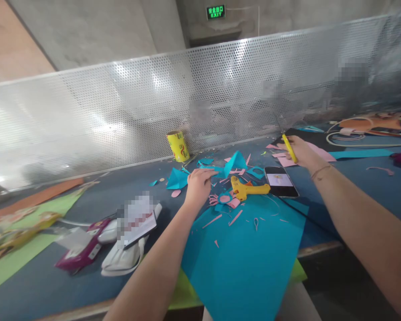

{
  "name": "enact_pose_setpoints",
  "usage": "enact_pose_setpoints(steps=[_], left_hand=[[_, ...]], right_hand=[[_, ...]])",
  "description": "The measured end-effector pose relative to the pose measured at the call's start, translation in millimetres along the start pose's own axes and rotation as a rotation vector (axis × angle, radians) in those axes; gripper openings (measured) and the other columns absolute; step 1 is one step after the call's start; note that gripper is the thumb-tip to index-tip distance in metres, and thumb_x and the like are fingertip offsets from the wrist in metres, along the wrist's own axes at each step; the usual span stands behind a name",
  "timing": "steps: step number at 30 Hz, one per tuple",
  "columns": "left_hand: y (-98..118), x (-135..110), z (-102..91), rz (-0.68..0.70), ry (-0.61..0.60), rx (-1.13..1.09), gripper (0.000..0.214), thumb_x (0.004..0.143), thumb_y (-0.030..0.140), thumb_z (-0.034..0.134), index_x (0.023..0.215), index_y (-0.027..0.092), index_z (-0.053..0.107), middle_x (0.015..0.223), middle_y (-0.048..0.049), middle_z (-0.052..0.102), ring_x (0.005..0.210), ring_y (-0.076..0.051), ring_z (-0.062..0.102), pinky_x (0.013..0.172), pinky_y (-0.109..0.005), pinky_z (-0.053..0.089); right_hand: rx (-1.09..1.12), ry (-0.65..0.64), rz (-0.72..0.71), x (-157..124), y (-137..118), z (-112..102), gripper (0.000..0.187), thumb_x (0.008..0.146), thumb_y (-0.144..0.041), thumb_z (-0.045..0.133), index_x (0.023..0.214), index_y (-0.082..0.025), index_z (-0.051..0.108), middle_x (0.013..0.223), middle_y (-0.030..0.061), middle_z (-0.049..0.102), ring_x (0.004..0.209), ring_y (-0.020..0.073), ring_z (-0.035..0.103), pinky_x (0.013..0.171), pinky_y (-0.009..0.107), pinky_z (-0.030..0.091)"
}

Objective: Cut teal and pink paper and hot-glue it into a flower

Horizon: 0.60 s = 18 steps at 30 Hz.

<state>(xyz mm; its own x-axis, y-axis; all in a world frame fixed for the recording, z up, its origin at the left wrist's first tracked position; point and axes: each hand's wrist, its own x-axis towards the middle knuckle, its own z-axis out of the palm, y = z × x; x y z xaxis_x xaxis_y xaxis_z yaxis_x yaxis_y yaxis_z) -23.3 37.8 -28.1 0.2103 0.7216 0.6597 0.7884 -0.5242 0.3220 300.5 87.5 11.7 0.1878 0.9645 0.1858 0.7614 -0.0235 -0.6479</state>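
The dark blue table (120, 187) bears a large teal paper sheet (243, 263) overhanging its front edge, a light green paper sheet (23, 245) at left, a yellow cylindrical roll (178, 146), a black smartphone (280, 182) and scattered pink and teal paper scraps (176, 193).

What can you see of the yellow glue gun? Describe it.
The glue gun is yellow, plastic by its look, with an orange part on top. It lies on its side on the blue table among pink paper scraps, between the left hand and the phone. No hand touches it; its end nearly meets the phone.
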Motion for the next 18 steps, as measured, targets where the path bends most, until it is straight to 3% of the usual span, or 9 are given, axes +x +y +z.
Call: enact_pose_setpoints(steps=[2,3,5,8,12,15,18], left_hand=[[2.3,0.0,-1.2,0.022,0.008,-0.008,0.034,0.076,0.009,0.043,0.092,0.026,0.068,0.101,-0.0012,0.067,0.100,-0.019,0.055,0.090,-0.038,0.042],[3.5,0.0,-1.7,0.030,0.014,-0.009,0.035,0.076,0.009,0.042,0.092,0.026,0.068,0.102,-0.0013,0.066,0.100,-0.019,0.055,0.090,-0.038,0.042],[5.0,0.0,-2.1,0.051,0.031,-0.009,0.035,0.076,0.009,0.042,0.093,0.025,0.068,0.104,-0.0017,0.065,0.100,-0.019,0.056,0.090,-0.039,0.042],[3.8,0.2,-1.1,0.082,0.089,-0.021,0.035,0.076,0.008,0.042,0.094,0.025,0.068,0.104,-0.0020,0.065,0.097,-0.018,0.057,0.088,-0.038,0.043],[1.8,0.4,0.4,0.074,0.184,-0.074,0.036,0.077,0.008,0.041,0.095,0.025,0.067,0.105,-0.0025,0.065,0.097,-0.017,0.058,0.087,-0.037,0.044],[6.4,0.1,0.4,0.056,0.223,-0.162,0.036,0.077,0.009,0.041,0.096,0.025,0.067,0.104,-0.0021,0.065,0.098,-0.016,0.058,0.086,-0.035,0.046],[15.1,-0.6,0.9,0.046,0.222,-0.272,0.035,0.076,0.008,0.041,0.093,0.024,0.067,0.103,-0.0017,0.065,0.100,-0.016,0.057,0.087,-0.034,0.046]], right_hand=[[0.473,-0.121,-0.107,-9.5,-15.5,6.4,0.021,0.085,-0.043,0.041,0.092,-0.023,0.038,0.067,-0.0019,0.046,0.049,0.0076,0.041,0.048,0.021,0.033],[0.595,-0.203,-0.089,-14.4,-22.7,9.7,0.024,0.082,-0.046,0.046,0.083,-0.023,0.037,0.060,-0.0047,0.041,0.046,0.0069,0.038,0.044,0.020,0.031],[0.738,-0.385,-0.057,-22.8,-34.1,15.8,0.030,0.077,-0.050,0.051,0.079,-0.023,0.038,0.059,-0.0052,0.039,0.051,0.0095,0.047,0.043,0.019,0.033],[0.811,-0.517,-0.025,-29.8,-41.6,22.6,0.033,0.076,-0.054,0.050,0.079,-0.023,0.040,0.057,-0.0046,0.040,0.060,0.0147,0.055,0.046,0.021,0.040],[0.799,-0.502,-0.072,-33.6,-42.0,24.7,0.033,0.079,-0.055,0.046,0.082,-0.021,0.044,0.059,-0.0021,0.047,0.065,0.0158,0.058,0.057,0.025,0.046],[0.783,-0.487,-0.138,-37.9,-43.5,22.2,0.030,0.082,-0.051,0.045,0.088,-0.021,0.045,0.074,0.0046,0.059,0.076,0.0180,0.061,0.061,0.026,0.048],[0.807,-0.596,-0.162,-41.4,-46.5,21.5,0.026,0.081,-0.046,0.048,0.090,-0.022,0.043,0.091,0.0092,0.063,0.087,0.0214,0.061,0.060,0.027,0.049]])
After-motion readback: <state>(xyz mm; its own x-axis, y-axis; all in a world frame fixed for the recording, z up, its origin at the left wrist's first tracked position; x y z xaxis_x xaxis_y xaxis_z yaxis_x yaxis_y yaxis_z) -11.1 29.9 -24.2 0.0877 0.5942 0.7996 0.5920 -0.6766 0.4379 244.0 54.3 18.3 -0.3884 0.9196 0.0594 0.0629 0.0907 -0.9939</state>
